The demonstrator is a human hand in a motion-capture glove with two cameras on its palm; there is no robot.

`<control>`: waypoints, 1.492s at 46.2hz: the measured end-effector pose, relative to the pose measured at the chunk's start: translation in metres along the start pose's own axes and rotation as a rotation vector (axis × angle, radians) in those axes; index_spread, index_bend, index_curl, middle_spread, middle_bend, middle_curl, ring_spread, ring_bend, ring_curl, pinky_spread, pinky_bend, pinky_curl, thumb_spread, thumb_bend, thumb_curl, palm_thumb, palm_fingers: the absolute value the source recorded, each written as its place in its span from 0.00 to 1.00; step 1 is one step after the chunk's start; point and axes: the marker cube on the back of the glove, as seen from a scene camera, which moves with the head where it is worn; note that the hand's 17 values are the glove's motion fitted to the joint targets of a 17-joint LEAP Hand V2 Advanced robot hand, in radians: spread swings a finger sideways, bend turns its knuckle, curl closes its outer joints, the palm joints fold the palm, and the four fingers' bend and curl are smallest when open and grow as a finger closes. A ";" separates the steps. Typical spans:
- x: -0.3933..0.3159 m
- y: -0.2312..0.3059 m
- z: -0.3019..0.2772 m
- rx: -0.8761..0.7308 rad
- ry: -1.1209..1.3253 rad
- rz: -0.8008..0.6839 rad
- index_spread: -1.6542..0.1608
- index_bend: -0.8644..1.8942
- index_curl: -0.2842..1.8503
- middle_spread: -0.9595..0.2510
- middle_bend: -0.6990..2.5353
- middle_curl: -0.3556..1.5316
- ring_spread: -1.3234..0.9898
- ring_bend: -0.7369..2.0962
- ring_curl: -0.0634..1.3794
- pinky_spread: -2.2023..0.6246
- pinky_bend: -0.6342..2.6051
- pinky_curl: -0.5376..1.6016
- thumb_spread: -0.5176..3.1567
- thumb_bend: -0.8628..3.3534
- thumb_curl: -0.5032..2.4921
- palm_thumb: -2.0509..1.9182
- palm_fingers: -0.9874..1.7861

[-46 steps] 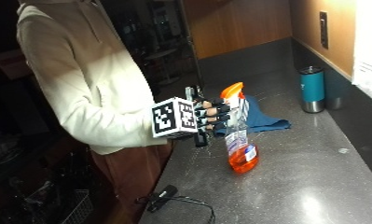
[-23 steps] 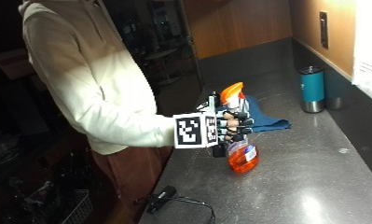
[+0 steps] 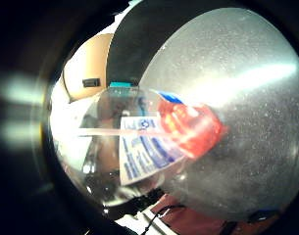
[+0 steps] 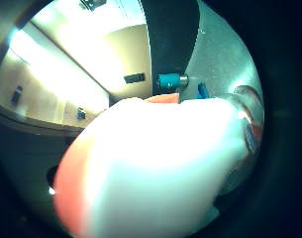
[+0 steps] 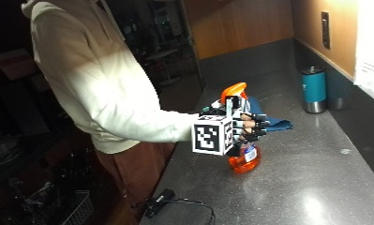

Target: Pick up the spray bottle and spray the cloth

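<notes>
I see a speckled grey tabletop (image 5: 311, 187) running along a wood-panelled wall. A teal tumbler (image 5: 313, 89) stands well behind. The blue cloth (image 5: 271, 123) lies just behind the spray bottle (image 5: 244, 159); my right hand (image 5: 246, 129), fingers curled, grips its neck.

A clear plastic spray bottle with orange liquid and an orange trigger head (image 5: 243, 157) stands near the grey stone counter's (image 5: 311, 187) front edge. Behind it lies a crumpled blue cloth (image 5: 269, 123). A teal metal tumbler (image 5: 313, 89) stands at the counter's back edge, against the wall.
</notes>
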 end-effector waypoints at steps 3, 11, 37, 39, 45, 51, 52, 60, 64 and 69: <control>-0.002 -0.003 0.003 0.003 0.012 0.003 0.74 0.37 0.23 0.78 0.29 0.37 0.56 0.39 0.24 0.82 0.33 0.41 0.38 0.20 0.27 0.63 0.39; -0.009 -0.014 0.003 0.048 0.032 0.012 0.74 0.42 0.26 0.75 0.31 0.38 0.55 0.39 0.23 0.82 0.27 0.38 0.39 0.20 0.28 0.65 0.54; -0.065 -0.037 0.065 -0.218 0.056 -0.005 0.81 0.45 0.35 0.69 0.37 0.44 0.50 0.44 0.32 0.72 0.27 0.40 0.26 0.20 0.36 0.76 0.86; -0.086 -0.041 0.075 -0.259 0.031 -0.009 0.81 0.45 0.35 0.69 0.37 0.44 0.50 0.44 0.32 0.72 0.27 0.41 0.25 0.20 0.37 0.76 0.86; -0.098 -0.048 0.084 -0.415 0.361 -0.064 0.82 0.47 0.36 0.69 0.38 0.44 0.50 0.45 0.33 0.71 0.28 0.41 0.22 0.20 0.38 0.76 0.86; -0.116 -0.041 0.124 -0.562 0.662 -0.087 0.83 0.48 0.37 0.69 0.38 0.44 0.50 0.45 0.34 0.71 0.28 0.42 0.20 0.20 0.39 0.75 0.86; -0.120 -0.039 0.132 -0.582 0.707 -0.085 0.83 0.48 0.37 0.69 0.38 0.45 0.50 0.46 0.34 0.71 0.28 0.42 0.20 0.20 0.39 0.75 0.86; -0.146 -0.020 0.185 -0.669 1.035 -0.057 0.83 0.48 0.37 0.69 0.39 0.45 0.50 0.46 0.35 0.71 0.28 0.42 0.19 0.20 0.40 0.75 0.86; -0.158 -0.008 0.212 -0.673 1.183 -0.042 0.83 0.48 0.37 0.69 0.39 0.45 0.50 0.46 0.35 0.71 0.28 0.42 0.19 0.20 0.40 0.75 0.86; -0.164 0.004 0.238 -0.645 1.408 0.036 0.82 0.48 0.37 0.69 0.39 0.45 0.49 0.46 0.35 0.71 0.29 0.42 0.19 0.20 0.41 0.75 0.86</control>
